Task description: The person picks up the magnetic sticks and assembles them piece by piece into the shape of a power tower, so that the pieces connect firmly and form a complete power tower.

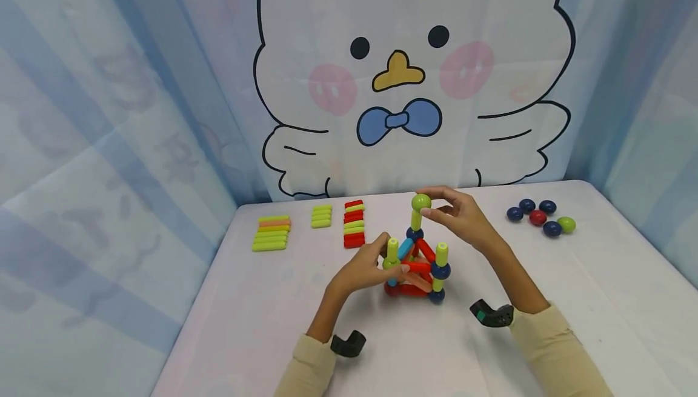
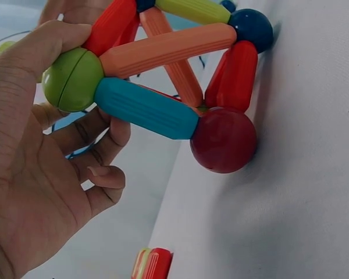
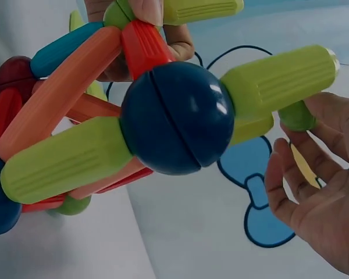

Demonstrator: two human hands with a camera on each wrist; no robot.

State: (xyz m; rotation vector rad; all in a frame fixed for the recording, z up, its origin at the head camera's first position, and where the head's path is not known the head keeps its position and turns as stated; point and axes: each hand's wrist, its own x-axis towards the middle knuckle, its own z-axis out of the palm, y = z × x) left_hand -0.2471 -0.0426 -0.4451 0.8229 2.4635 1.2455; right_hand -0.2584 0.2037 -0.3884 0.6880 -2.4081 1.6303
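Observation:
A frame of magnetic building rods and balls point(image 1: 418, 267) stands on the table, with red, orange, blue and light green rods. My left hand point(image 1: 362, 271) grips its left side, the thumb by a red rod point(image 2: 111, 26) and a green ball point(image 2: 74, 79). At the back, one light green rod point(image 1: 416, 221) rises from a dark blue ball point(image 1: 414, 234). On top of that rod sits another green ball point(image 1: 421, 202), pinched by the fingertips of my right hand point(image 1: 462, 216). A dark blue ball point(image 3: 177, 118) with a green rod on it fills the middle of the right wrist view.
Yellow-green and orange rods point(image 1: 271, 233) lie at the table's left, with short green rods point(image 1: 321, 216) and a red and green row point(image 1: 354, 224) beside them. Loose blue, red and green balls point(image 1: 537, 217) sit at the back right. A printed curtain point(image 1: 403, 160) hangs behind.

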